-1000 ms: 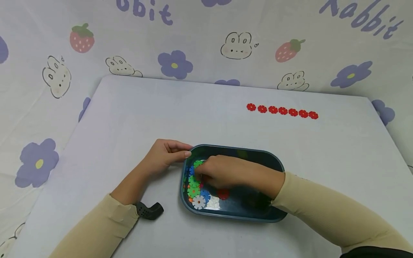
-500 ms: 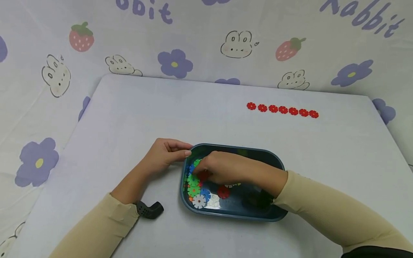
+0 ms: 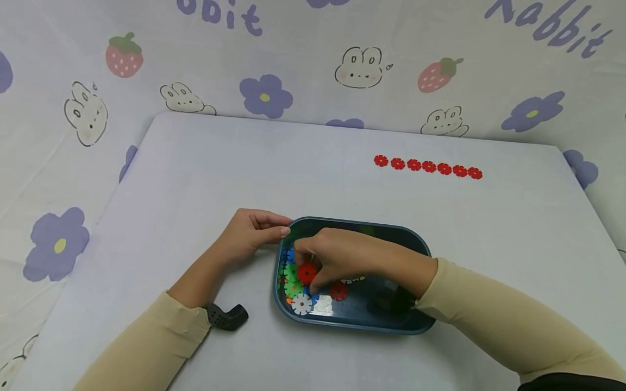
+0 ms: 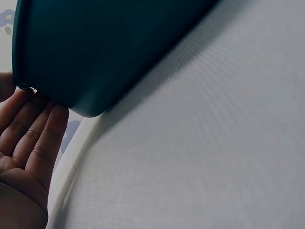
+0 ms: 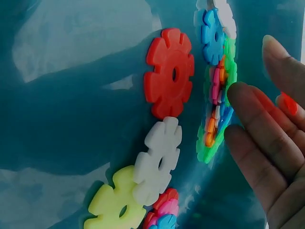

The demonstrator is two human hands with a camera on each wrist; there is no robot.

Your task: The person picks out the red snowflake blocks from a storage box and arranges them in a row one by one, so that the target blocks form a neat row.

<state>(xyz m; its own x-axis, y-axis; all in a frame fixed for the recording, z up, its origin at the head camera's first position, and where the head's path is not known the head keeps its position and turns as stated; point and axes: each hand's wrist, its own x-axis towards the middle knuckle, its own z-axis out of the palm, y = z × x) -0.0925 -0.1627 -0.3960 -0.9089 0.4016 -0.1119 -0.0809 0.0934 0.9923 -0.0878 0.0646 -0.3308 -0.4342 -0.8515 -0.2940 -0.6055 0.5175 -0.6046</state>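
Note:
My left hand (image 3: 251, 231) grips the far left corner of a dark teal plastic tray (image 3: 362, 328), thumb at the rim and the other fingers against the outer wall. Inside the tray my right hand (image 3: 342, 252) pinches a red flower-shaped disc (image 3: 307, 273) between thumb and forefinger. In the right wrist view only an edge of that held disc (image 5: 288, 103) shows. Below it, green flower-shaped discs (image 3: 293, 288), a white disc (image 3: 301, 304) and other coloured ones lie heaped at the tray's left end. Another red disc (image 5: 170, 74) lies on the tray floor.
Several red flower-shaped discs (image 3: 429, 166) form a row at the back right of the white table (image 3: 195, 163). A white disc (image 5: 158, 162) and a yellow disc (image 5: 116, 205) overlap in the tray. A black curved device (image 3: 227, 319) sits at the left cuff.
My right hand has drawn back slightly from the heap, and a red disc now shows between its thumb and forefinger. White and yellow discs have come into sight under that hand. My left hand stays put.

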